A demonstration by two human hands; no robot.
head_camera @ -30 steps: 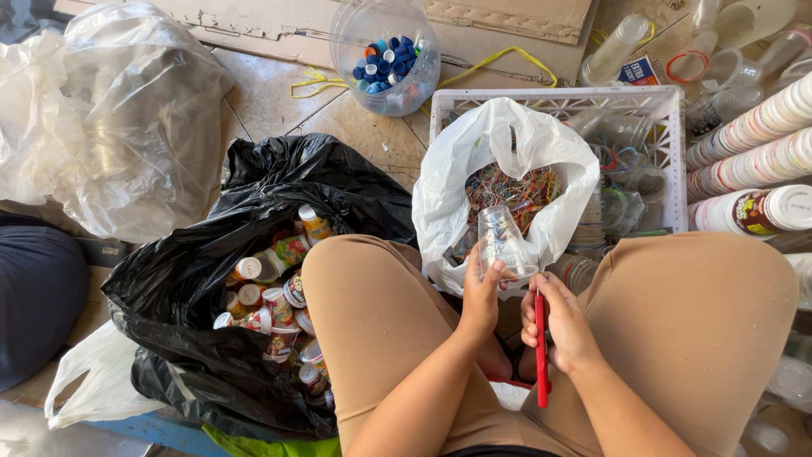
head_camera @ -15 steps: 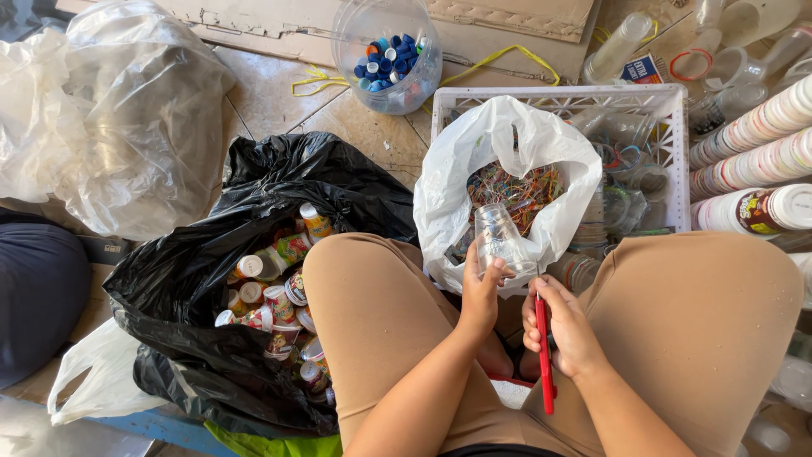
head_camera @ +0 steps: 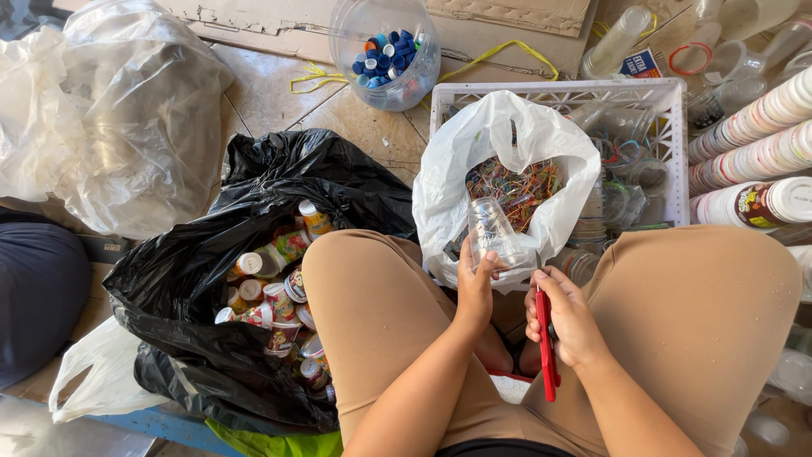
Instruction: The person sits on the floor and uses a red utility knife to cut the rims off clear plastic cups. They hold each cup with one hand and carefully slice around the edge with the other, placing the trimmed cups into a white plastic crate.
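Observation:
My left hand [head_camera: 475, 283] grips a small clear plastic bottle [head_camera: 492, 230], held upright over the mouth of a white plastic bag [head_camera: 457, 169]. That bag holds a tangle of thin coloured strips [head_camera: 512, 184]. My right hand [head_camera: 568, 313] is closed on a red-handled cutter [head_camera: 547, 351], its tip close to the bottle's base. Both hands hover between my knees, which are in tan trousers.
A black bag [head_camera: 194, 279] of small labelled bottles lies open at my left. A white crate [head_camera: 677, 144] behind the white bag holds clear bottles. A clear tub of caps [head_camera: 387, 55] stands farther back. Stacked cups [head_camera: 761, 135] lie right. Clear bags [head_camera: 110, 110] fill the far left.
The bottle has dropped slightly lower in my left hand and the right hand with the cutter has closed in toward it. Nothing else has moved.

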